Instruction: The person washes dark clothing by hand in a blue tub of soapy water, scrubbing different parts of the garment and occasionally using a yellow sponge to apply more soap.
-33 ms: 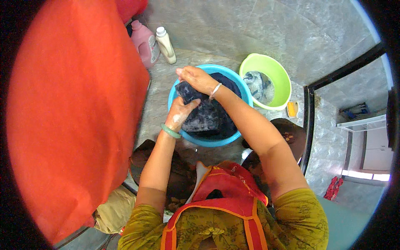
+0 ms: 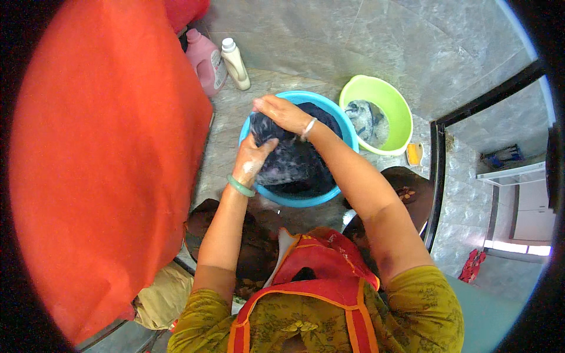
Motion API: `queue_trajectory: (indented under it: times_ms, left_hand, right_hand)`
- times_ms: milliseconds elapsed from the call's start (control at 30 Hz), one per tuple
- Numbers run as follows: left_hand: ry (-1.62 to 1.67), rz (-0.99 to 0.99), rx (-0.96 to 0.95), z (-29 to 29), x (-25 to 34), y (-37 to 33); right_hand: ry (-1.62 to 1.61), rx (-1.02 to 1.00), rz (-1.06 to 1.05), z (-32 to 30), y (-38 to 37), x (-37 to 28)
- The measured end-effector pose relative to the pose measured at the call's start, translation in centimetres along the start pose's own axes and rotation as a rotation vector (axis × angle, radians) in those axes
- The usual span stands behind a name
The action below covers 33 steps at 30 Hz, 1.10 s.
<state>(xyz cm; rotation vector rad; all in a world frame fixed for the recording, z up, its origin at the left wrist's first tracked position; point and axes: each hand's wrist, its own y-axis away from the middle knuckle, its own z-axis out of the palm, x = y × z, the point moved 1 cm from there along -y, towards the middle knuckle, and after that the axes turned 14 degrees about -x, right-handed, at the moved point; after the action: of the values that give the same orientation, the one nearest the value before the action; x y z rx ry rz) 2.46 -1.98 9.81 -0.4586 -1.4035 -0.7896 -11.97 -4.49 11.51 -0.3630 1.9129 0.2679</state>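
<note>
A wet, dark navy garment [image 2: 288,163] with whitish suds on it lies bunched in a light blue basin [image 2: 349,126]. My left hand [image 2: 252,157], above a green bangle, is closed on the garment at the basin's left side, its thumb across the cloth. Over the upper part of the same cloth, my right hand [image 2: 283,114] is bent with its fingers together, gripping a raised fold. Its fingertips reach the basin's far left rim, and part of the fold is hidden beneath the palm. A pale bracelet circles that wrist.
Right of the blue basin stands a lime green basin [image 2: 405,117] holding sudsy water and cloth. Beside it lies a small yellow-and-white object [image 2: 415,154]. A pink jug [image 2: 206,63] and a cream bottle [image 2: 235,66] stand at the far left, near a large red cover [image 2: 118,147].
Both hands have shifted slightly over the cloth, and the raised fold between them has changed shape. The basins stay in place.
</note>
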Motion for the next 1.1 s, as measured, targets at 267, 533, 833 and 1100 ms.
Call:
queue_trajectory:
  times_ms: [267,533,833,1100]
  left_hand:
    - [0.651,0.112,0.266,-7.4,-2.0,1.7]
    - [0.767,-0.075,0.125,-3.9,-1.5,1.1]
    - [0.846,0.101,0.172,2.1,-7.2,-2.1]
    - [0.948,-0.137,-0.283,-5.4,-7.8,-2.3]
  right_hand:
    - [-0.22,-0.091,0.325,6.7,8.8,4.2]
    - [0.448,0.243,-0.188,5.2,8.5,-3.7]
    - [-0.157,0.771,0.241,5.7,3.1,3.3]
    - [0.338,0.577,0.013,13.6,4.8,-2.2]
